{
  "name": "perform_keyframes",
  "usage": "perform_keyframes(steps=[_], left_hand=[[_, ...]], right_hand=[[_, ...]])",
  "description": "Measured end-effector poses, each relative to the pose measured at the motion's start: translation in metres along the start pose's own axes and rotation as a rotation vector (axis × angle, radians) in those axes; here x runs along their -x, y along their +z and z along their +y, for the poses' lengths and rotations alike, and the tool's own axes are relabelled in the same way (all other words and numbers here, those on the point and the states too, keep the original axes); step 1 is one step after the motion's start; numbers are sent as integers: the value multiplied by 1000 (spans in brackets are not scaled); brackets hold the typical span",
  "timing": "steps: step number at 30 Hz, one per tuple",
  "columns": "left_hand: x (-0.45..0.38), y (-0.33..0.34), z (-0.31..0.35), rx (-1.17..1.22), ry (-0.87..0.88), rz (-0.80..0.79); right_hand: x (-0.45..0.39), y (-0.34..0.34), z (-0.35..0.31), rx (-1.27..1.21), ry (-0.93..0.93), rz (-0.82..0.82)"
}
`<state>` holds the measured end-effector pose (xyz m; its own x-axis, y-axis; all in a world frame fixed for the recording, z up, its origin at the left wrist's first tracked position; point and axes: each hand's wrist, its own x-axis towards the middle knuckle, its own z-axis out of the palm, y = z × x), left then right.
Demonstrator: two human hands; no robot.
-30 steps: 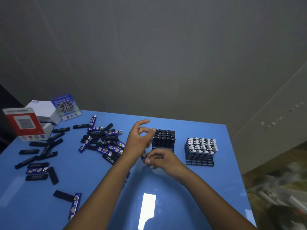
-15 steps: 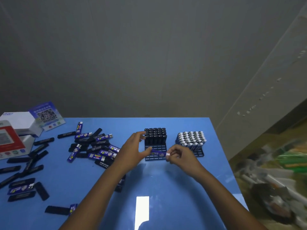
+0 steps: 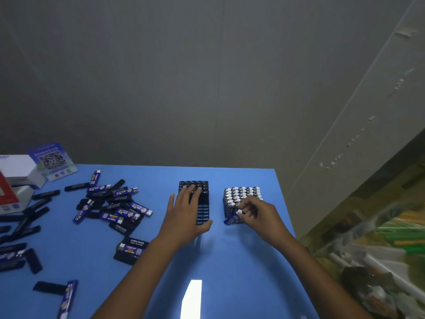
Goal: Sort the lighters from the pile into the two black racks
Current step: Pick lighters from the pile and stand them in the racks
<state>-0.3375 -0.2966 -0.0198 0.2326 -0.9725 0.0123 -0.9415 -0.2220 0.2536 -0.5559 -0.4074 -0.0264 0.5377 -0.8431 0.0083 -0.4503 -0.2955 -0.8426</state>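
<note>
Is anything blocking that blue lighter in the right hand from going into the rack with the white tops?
Nothing visible. The right hand pinches the blue lighter at the near edge of the right rack; no other object lies between them.

Two bare forearms; no sleeves, the left hand (image 3: 185,215) and right hand (image 3: 262,215) ungloved.

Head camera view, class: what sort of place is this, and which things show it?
Probably a small packing or sorting workstation: a blue table, a loose pile of black and purple lighters, and QR-code payment signs.
</note>
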Motion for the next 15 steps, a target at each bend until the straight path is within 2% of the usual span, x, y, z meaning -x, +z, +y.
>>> perform_keyframes(steps=[6, 10, 15], left_hand=[[3, 22, 33, 0, -71, -42], [8, 32, 47, 1, -103, -52], [6, 35, 55, -10, -136, -53]], right_hand=[[-5, -33, 30, 75, -65, -34], [-10, -49, 45, 258, -135, -31], [-17, -60, 56, 183, -8, -3]])
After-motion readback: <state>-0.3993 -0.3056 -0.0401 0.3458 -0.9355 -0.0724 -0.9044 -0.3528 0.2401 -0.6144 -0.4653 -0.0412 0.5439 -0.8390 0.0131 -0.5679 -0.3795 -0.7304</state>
